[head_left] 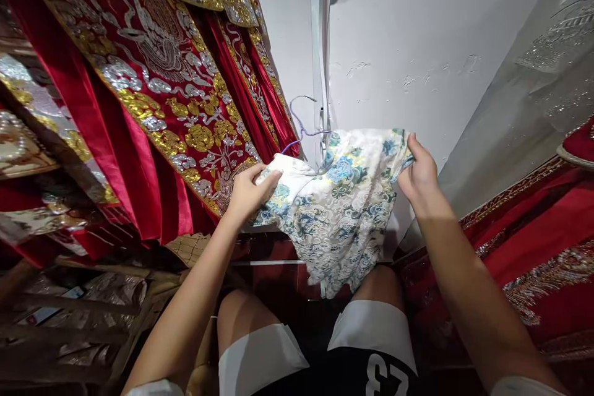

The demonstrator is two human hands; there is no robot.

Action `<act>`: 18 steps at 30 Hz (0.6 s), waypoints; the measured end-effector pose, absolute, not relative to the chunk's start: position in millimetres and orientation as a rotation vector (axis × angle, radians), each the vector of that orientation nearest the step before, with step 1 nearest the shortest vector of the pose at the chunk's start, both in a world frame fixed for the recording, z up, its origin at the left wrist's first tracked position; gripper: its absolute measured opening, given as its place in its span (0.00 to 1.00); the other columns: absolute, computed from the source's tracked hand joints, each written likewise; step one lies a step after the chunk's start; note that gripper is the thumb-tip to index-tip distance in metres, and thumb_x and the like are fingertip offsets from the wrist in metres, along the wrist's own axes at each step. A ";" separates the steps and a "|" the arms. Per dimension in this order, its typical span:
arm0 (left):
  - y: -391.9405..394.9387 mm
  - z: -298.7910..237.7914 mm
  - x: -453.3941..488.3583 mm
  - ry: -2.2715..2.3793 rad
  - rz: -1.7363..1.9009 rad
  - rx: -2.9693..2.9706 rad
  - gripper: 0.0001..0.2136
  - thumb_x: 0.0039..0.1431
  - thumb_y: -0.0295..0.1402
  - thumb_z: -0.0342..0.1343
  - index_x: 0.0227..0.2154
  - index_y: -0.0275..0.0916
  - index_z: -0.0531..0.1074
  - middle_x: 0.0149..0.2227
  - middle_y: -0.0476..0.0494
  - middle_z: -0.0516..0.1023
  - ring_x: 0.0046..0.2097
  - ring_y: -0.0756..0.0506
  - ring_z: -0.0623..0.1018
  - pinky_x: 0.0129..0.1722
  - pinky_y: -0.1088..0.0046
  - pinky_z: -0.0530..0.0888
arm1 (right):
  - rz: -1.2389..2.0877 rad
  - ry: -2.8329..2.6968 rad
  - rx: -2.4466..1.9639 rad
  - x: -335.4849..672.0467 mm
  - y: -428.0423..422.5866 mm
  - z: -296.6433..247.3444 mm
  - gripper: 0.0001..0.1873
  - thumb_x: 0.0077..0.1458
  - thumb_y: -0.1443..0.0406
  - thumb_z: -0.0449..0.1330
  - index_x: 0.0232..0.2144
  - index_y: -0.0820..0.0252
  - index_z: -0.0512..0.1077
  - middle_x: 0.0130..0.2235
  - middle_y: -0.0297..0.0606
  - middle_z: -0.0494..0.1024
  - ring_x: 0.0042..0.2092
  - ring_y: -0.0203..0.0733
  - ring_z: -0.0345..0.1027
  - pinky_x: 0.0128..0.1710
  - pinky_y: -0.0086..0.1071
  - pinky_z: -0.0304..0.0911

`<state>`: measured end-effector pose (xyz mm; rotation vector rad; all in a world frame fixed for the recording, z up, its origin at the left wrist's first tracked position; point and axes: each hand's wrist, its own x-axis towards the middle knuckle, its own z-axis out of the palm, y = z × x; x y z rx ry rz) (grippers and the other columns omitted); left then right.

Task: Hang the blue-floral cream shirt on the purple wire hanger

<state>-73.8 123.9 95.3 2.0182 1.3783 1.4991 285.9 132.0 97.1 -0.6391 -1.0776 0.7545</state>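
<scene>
A white short-sleeved shirt (341,210) with blue and yellow floral print hangs between my two hands, above my knees. Its neck is on a thin purple hanger (301,124), whose hook points up and is free of any rail. My left hand (250,193) pinches the shirt at the left shoulder, thumb on top of the cloth. At the opposite sleeve's end, my right hand (420,168) grips the cuff with the thumb upward; some of its fingers are hidden behind the cloth.
Red garments (171,74) with gold and silver embroidery hang close on the left. A white wall (399,43) stands ahead. To the right are a sheer, sparkling white fabric (524,93) and a red beaded garment (533,241). A wooden rack (83,334) sits low on the left.
</scene>
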 end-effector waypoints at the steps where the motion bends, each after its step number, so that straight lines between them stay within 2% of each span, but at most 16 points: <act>1: 124.3 93.4 -71.4 1.439 1.504 2.043 0.18 0.58 0.46 0.61 0.22 0.37 0.71 0.23 0.50 0.70 0.27 0.50 0.66 0.28 0.74 0.61 | 0.774 -1.151 -0.642 277.1 118.7 106.2 0.25 0.60 0.42 0.59 0.46 0.52 0.78 0.45 0.39 0.82 0.54 0.48 0.76 0.53 0.42 0.73; 4: 128.0 81.1 -65.9 1.467 1.749 1.863 0.25 0.60 0.50 0.59 0.16 0.39 0.60 0.18 0.53 0.58 0.24 0.51 0.58 0.25 0.73 0.54 | 0.991 -1.587 -0.608 251.4 64.8 120.6 0.38 0.64 0.37 0.44 0.45 0.56 0.81 0.46 0.46 0.83 0.55 0.50 0.76 0.52 0.42 0.73; 5: 129.5 76.9 -63.8 1.434 1.851 1.751 0.27 0.61 0.53 0.57 0.15 0.40 0.57 0.17 0.53 0.56 0.23 0.51 0.57 0.24 0.72 0.54 | 1.084 -1.819 -0.557 243.9 47.8 120.8 0.41 0.64 0.36 0.41 0.45 0.57 0.82 0.46 0.47 0.83 0.55 0.51 0.75 0.52 0.43 0.73; 6: 130.7 73.7 -61.0 1.366 1.929 1.628 0.29 0.61 0.57 0.55 0.16 0.41 0.56 0.17 0.53 0.55 0.23 0.51 0.57 0.23 0.72 0.54 | 1.093 -2.026 -0.523 237.1 34.2 118.6 0.39 0.65 0.38 0.44 0.46 0.57 0.81 0.48 0.47 0.83 0.56 0.51 0.75 0.53 0.43 0.73; 7: 131.4 71.6 -57.1 1.272 1.970 1.513 0.30 0.61 0.61 0.52 0.16 0.41 0.57 0.18 0.53 0.57 0.22 0.50 0.58 0.23 0.72 0.56 | 1.017 -2.186 -0.529 230.6 25.0 114.1 0.34 0.66 0.41 0.48 0.50 0.56 0.80 0.52 0.46 0.81 0.57 0.51 0.73 0.56 0.44 0.71; 9: 130.4 71.9 -45.3 1.073 1.960 1.364 0.33 0.61 0.66 0.43 0.16 0.41 0.60 0.19 0.50 0.61 0.22 0.49 0.63 0.23 0.72 0.61 | 0.649 -2.330 -0.629 218.0 21.2 99.2 0.25 0.66 0.51 0.57 0.60 0.54 0.74 0.62 0.45 0.74 0.64 0.53 0.66 0.63 0.50 0.63; 11: 125.1 76.6 -28.3 0.860 1.848 1.290 0.36 0.61 0.68 0.37 0.15 0.41 0.62 0.19 0.47 0.64 0.23 0.48 0.67 0.25 0.71 0.66 | 0.240 -2.307 -0.756 205.9 32.3 79.2 0.33 0.64 0.59 0.60 0.69 0.53 0.61 0.71 0.46 0.60 0.71 0.57 0.53 0.69 0.56 0.51; 13: 115.4 82.9 -8.6 0.689 1.640 1.252 0.37 0.62 0.68 0.36 0.15 0.40 0.64 0.20 0.47 0.65 0.24 0.48 0.70 0.28 0.70 0.71 | -0.010 -2.297 -0.825 195.2 48.2 58.9 0.44 0.60 0.62 0.62 0.73 0.56 0.49 0.74 0.48 0.50 0.73 0.61 0.42 0.70 0.60 0.45; 14: 109.3 85.4 0.8 0.610 1.522 1.212 0.35 0.62 0.66 0.40 0.17 0.39 0.67 0.22 0.47 0.67 0.25 0.48 0.71 0.29 0.70 0.72 | -0.082 -2.295 -0.850 191.1 54.9 50.0 0.50 0.57 0.63 0.64 0.74 0.58 0.45 0.73 0.51 0.51 0.73 0.63 0.43 0.69 0.60 0.46; 16: 96.8 86.3 15.5 0.502 1.333 1.154 0.29 0.61 0.62 0.50 0.26 0.38 0.74 0.27 0.46 0.73 0.30 0.48 0.75 0.34 0.71 0.74 | -0.165 -2.257 -0.902 187.2 62.0 35.8 0.55 0.52 0.64 0.65 0.74 0.60 0.42 0.68 0.55 0.61 0.67 0.64 0.55 0.65 0.57 0.54; 18: 87.2 79.2 21.2 0.460 1.251 1.178 0.24 0.59 0.57 0.58 0.37 0.39 0.78 0.38 0.44 0.79 0.39 0.46 0.79 0.42 0.70 0.76 | -0.184 -2.198 -0.961 191.8 60.4 26.0 0.53 0.49 0.65 0.65 0.73 0.59 0.48 0.57 0.52 0.72 0.56 0.61 0.66 0.56 0.51 0.63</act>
